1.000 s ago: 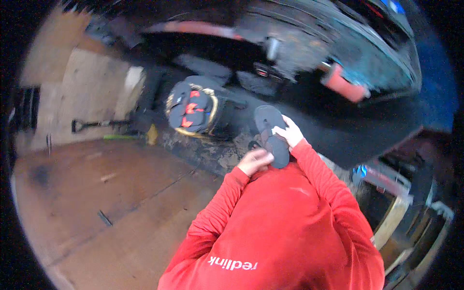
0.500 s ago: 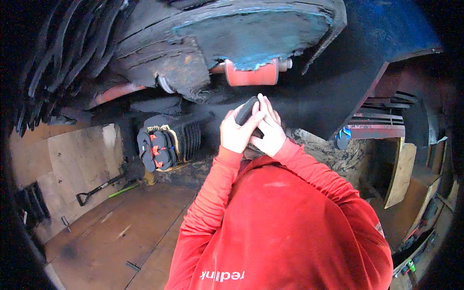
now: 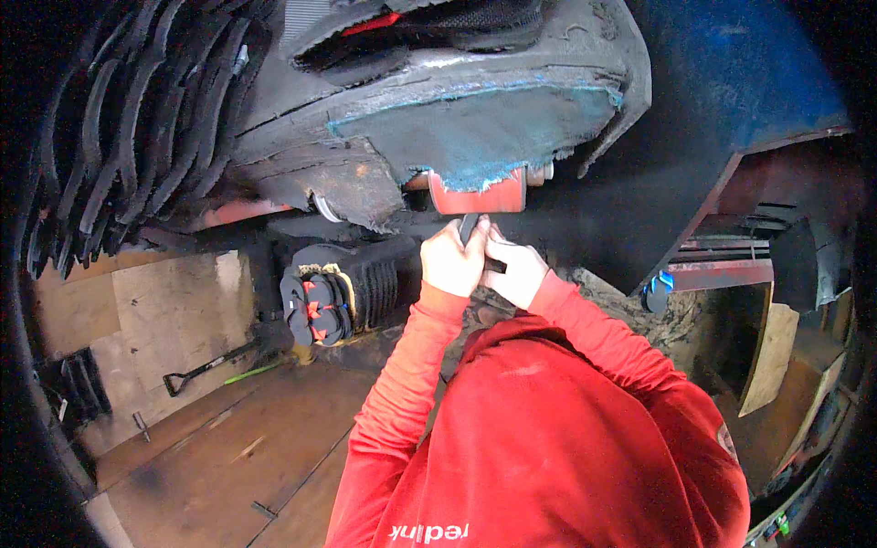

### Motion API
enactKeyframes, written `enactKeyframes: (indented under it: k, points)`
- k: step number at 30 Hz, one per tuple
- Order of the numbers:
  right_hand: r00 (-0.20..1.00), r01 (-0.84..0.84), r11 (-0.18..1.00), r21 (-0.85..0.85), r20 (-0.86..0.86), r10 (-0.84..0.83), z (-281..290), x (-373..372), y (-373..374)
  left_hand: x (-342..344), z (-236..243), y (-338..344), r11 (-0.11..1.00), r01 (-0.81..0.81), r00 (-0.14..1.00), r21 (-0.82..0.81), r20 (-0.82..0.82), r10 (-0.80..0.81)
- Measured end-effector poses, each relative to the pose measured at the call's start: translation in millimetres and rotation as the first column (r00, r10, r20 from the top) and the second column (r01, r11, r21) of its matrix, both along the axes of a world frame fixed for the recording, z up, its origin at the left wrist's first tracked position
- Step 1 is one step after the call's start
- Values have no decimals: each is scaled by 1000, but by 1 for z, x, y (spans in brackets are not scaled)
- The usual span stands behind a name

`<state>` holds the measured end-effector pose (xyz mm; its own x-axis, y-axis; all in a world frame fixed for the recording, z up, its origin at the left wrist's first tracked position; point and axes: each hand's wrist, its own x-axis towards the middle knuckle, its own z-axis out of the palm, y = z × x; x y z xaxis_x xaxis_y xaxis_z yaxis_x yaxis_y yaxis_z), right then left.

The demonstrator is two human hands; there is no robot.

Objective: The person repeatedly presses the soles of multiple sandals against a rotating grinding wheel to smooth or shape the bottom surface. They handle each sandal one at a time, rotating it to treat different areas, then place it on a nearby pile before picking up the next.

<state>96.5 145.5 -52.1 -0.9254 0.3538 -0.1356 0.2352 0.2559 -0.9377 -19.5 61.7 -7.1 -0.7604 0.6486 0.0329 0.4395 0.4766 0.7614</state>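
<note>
Both my hands meet just below a red sanding roller [image 3: 478, 194], pinching a black foam sole [image 3: 470, 225] that appears edge-on. My left hand [image 3: 452, 261] grips its left side, with the thumb toward the middle. Wrapped round the other side is my right hand [image 3: 515, 272], its fingers bent close to the left thumb. The sole's upper end is at the roller's lower edge; whether it touches I cannot tell. Much of the sole is hidden by my fingers. A frayed blue-grey cover [image 3: 475, 132] hangs over the roller's top.
Left of my arms stands a stack of black flip-flops [image 3: 320, 306] with red straps. More dark soles [image 3: 137, 119] stand in rows at the upper left. A blue machine panel [image 3: 731, 82] rises on the right. A long-handled tool [image 3: 206, 367] lies by the wooden wall.
My hands and the sole have come closer to the roller. The sole has turned to look narrower, and my right fingers have bent in. The whole view has shifted, with the machine lower in it.
</note>
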Motion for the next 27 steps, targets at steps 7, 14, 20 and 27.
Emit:
enactKeyframes:
  k: [7, 14, 20, 27]
  points:
    - [986, -14, 979, 203, -160, 47, -2, 5, -7, 9, -2, -17, 992, -18, 997, 125, 75, 9]
    - [970, 108, 835, 540, -240, 29, -6, 9, -27, 28, 24, -32, 978, -92, 991, 189, 114, 71]
    - [985, 131, 902, 410, -156, -72, -14, 7, -33, 12, 23, -14, 995, -31, 999, -95, 14, 33]
    - [969, 161, 925, 343, -233, -82, -16, 5, -27, 13, 22, -11, 999, 4, 999, -48, -34, -6]
